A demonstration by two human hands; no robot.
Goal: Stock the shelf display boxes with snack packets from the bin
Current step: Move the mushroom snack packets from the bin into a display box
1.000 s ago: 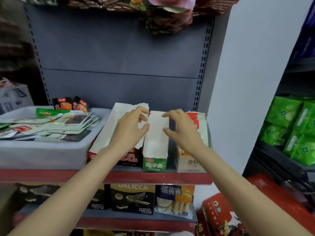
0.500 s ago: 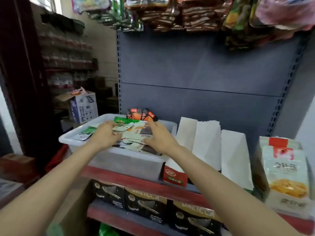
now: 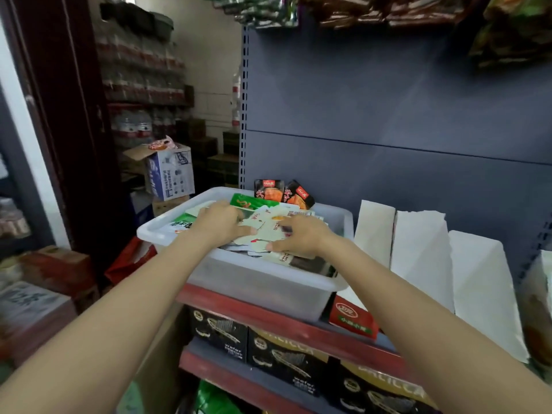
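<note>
Foil-and-paper packets (image 3: 268,231), heaped in the bin (image 3: 248,279), are being gathered under both hands: the left hand (image 3: 222,224) is pressing on the pile with bent fingers, the right hand (image 3: 298,237) is pinching flat packets between thumb and fingers. Light, thin and probably slippery, they are likely best taken by their edges in a squared-up stack. White boxes (image 3: 418,252) are waiting just beside the bin on the red-edged shelf (image 3: 268,316), a stockroom lying beyond.
</note>
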